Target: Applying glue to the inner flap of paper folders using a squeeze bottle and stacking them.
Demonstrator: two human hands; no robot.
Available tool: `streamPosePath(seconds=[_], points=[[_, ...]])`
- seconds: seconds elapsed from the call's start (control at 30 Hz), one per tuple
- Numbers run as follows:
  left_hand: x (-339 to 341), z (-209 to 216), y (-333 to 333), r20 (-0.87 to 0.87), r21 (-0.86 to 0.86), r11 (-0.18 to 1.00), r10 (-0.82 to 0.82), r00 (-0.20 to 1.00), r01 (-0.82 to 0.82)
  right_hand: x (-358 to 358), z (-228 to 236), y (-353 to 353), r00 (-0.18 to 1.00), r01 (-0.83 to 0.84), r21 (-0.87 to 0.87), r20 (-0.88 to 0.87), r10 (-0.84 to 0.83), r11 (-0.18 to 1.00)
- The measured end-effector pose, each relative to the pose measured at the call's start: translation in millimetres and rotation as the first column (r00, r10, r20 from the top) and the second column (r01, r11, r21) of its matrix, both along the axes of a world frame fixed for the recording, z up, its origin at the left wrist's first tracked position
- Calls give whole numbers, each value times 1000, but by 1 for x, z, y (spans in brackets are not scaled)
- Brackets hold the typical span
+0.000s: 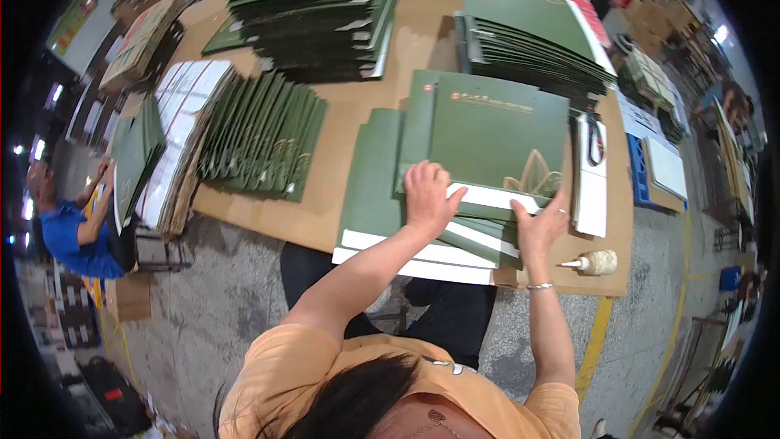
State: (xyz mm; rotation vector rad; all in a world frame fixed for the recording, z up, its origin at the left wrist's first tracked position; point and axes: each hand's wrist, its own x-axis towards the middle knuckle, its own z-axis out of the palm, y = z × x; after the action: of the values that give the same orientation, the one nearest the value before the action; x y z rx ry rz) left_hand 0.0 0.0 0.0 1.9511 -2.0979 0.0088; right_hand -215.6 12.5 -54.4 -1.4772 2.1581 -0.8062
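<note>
A green cardboard folder (496, 126) with gold printing and a white strip (487, 197) along its near edge lies on top of other green folders in front of me. My left hand (428, 199) rests on its near left corner, fingers on the green surface and thumb spread over the white strip. At the near right corner, my right hand (542, 223) has its thumb on the strip and its fingers at the side edge, closed around that corner. More green sheets with white edges (370, 195) lie beneath and to the left.
A glue bottle (597, 262) lies near the right table edge, below a white box (591, 187) with a dark cord. Tall folder stacks (317, 20) (528, 24) stand at the back. Fanned folders (264, 134) fill the left. A person in blue (73, 228) works at far left.
</note>
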Motion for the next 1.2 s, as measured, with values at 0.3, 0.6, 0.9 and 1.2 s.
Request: streamPosePath(seconds=[0.3,0.6,0.9,1.2], points=[[-83,-11,-83,-458,-307,949,-211,863,69,-145,144,-110,971,-166,-145,-198,136,975],[99,-44,-109,602,311,931,-37,797,-192,1,190,-127,865,-449,-66,-282,415,891],[129,31,-120,526,196,960,68,848,-198,154,83,-121,897,-434,83,-55,439,897],[112,-2,-127,394,289,956,-77,916,-44,235,-58,-141,572,-815,-187,-98,815,549]])
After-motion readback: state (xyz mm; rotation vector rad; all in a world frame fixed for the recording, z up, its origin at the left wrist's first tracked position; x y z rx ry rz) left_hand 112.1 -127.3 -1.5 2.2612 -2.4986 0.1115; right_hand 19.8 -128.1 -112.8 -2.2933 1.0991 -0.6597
